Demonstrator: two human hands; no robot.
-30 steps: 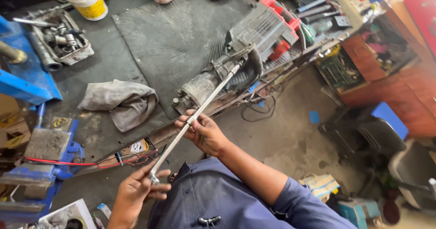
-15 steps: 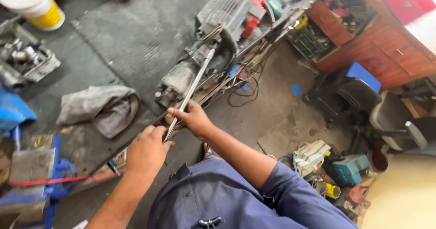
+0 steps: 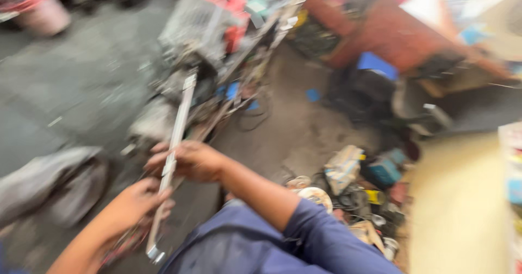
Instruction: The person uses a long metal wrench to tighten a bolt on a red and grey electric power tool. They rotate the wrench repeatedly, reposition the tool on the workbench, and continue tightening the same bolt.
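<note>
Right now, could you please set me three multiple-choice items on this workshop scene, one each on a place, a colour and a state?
1. Where does the long flat silvery metal bar point at its far end?
A. At the grey and red machine
B. At the yellow floor
C. At the sleeve

2. What colour is the sleeve on the right arm?
A. Red
B. Dark blue
C. White

3. How is the bar held?
A. It lies free on the ground
B. One hand only
C. Both hands

Answers:
1 A, the bar's top end reaches the machine.
2 B, the cloth at the elbow is dark blue.
3 C, the right hand has its grip mid-bar and the left hand lower down.
</note>
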